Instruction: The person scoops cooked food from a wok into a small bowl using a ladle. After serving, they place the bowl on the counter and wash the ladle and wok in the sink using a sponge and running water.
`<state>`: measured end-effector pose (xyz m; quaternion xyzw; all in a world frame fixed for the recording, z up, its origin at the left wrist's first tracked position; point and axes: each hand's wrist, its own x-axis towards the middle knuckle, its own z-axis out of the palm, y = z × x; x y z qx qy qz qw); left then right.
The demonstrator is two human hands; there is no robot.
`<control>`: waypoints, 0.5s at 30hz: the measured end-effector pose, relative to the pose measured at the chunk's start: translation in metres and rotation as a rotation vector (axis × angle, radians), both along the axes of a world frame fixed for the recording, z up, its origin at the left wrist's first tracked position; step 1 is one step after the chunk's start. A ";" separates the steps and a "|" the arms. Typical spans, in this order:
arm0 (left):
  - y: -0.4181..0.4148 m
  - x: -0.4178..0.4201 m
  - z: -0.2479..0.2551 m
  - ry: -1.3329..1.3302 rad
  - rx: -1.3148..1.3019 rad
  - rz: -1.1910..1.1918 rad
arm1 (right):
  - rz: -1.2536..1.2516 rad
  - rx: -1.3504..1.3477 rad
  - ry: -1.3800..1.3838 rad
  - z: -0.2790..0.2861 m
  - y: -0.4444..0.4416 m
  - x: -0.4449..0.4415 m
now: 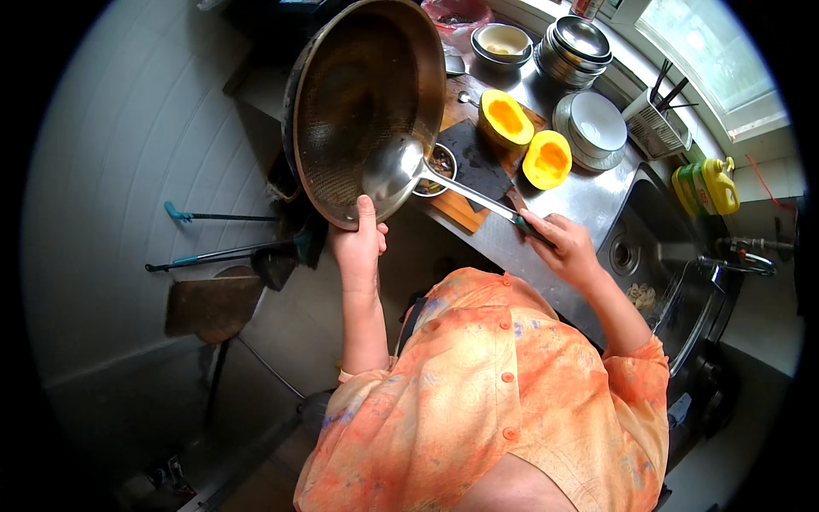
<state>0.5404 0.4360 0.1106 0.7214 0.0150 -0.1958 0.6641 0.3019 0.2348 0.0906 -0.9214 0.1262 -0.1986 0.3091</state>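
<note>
My left hand (361, 240) grips the near rim of a large metal wok (358, 96), which is tilted so that its browned inside shows. My right hand (563, 246) holds the dark handle of a steel ladle (397, 169), whose bowl is at the wok's lower right edge. Partly hidden behind the ladle is a small bowl (443, 168) with dark pieces of food. A cleaver (473, 157) with a dark blade lies on a wooden cutting board (457, 210). Two halves of a hollowed yellow squash, one (505, 120) on the board and one (547, 160) beside it, face up.
Stacked metal bowls (572, 54), plates with a white bowl (598, 125) and a utensil basket (659, 125) stand along the window side. A steel sink (630, 237) is at the right, with a yellow jug (707, 185) behind it. Brooms and a stool (224, 301) are at the left.
</note>
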 end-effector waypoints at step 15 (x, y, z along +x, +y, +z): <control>0.006 0.003 -0.003 -0.013 -0.034 -0.026 | -0.082 -0.194 -0.014 -0.006 -0.009 0.011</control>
